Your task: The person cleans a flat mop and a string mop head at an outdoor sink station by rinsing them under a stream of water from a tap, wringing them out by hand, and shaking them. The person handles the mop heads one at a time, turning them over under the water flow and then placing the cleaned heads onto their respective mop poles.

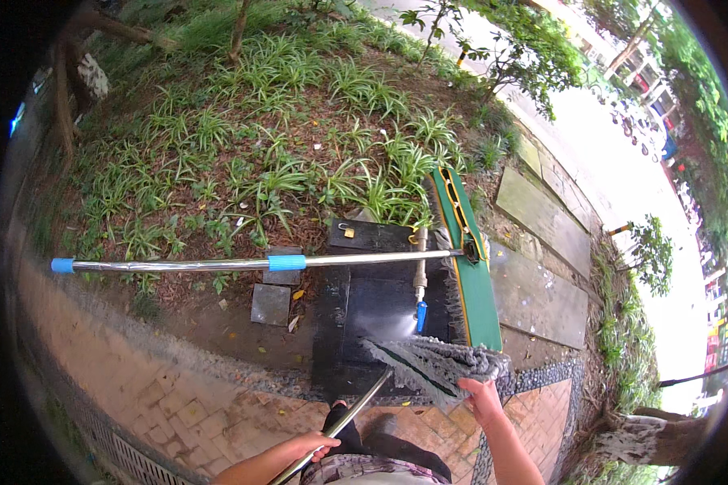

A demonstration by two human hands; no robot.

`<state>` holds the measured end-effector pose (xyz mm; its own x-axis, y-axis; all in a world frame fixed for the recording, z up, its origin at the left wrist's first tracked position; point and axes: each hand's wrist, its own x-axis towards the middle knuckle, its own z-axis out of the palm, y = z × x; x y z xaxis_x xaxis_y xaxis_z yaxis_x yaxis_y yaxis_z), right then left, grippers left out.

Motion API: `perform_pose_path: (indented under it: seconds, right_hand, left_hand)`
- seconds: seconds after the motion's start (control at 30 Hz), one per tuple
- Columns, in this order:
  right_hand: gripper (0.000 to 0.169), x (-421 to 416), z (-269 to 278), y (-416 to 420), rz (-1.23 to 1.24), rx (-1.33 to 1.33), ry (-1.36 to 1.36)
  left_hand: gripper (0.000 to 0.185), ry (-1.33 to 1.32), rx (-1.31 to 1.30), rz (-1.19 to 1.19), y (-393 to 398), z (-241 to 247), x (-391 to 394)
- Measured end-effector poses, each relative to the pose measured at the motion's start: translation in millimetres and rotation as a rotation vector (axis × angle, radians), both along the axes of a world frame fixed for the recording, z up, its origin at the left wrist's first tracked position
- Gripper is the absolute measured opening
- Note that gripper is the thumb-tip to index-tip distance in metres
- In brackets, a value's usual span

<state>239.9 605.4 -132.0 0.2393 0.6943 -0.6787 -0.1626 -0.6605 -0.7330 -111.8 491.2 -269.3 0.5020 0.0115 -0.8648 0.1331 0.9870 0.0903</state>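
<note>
My left hand (311,445) is closed around the metal handle (364,397) of a mop, at the bottom of the view. With my right hand (480,395) I grip the right end of its wet grey mop head (455,364). Just above the head, water sprays from a metal pipe (421,260) with a blue tap lever (422,315). A second, wide flat mop with a green backing (476,285) lies beyond, touching or close to the first. Its metal pole (206,265), with blue grips, extends left across the pipe.
Below the tap is a dark wet slab (370,303). A brass padlock (349,233) rests on a dark block behind. Stone slabs (540,297) lie right, leafy plants (279,176) grow beyond, and brick paving (236,424) runs under my feet. A tree trunk (649,439) stands lower right.
</note>
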Motion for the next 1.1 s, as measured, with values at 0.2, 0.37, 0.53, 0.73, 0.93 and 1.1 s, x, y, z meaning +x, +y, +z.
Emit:
perform_pose_path:
  seconds: [0.2, 0.37, 0.53, 0.73, 0.93, 1.1]
  right_hand:
    - [0.035, -50, 5, 29, 0.045, 0.091, -0.023]
    - [0.037, -47, -6, -2, -0.014, 0.129, -0.09]
    - [0.031, 3, 5, -24, -0.11, 0.137, -0.141]
    - [0.026, 18, 34, -9, -0.233, 0.077, -0.273]
    - [0.031, 28, -55, 11, -0.313, -0.065, -0.165]
    - [0.048, 15, -40, 29, -0.437, -0.012, -0.132]
  left_hand:
    - [0.025, -0.218, -0.231, 0.226, 21, 32, 19]
    - [0.023, -0.16, -0.202, 0.338, 17, 50, 42]
    - [0.022, -0.096, -0.06, 0.186, 23, 62, 59]
    - [0.024, -0.115, 0.067, 0.105, 55, 77, 84]
    - [0.022, -0.04, 0.039, 0.201, 81, 4, 107]
    - [0.021, -0.105, -0.038, 0.204, 84, -5, 108]
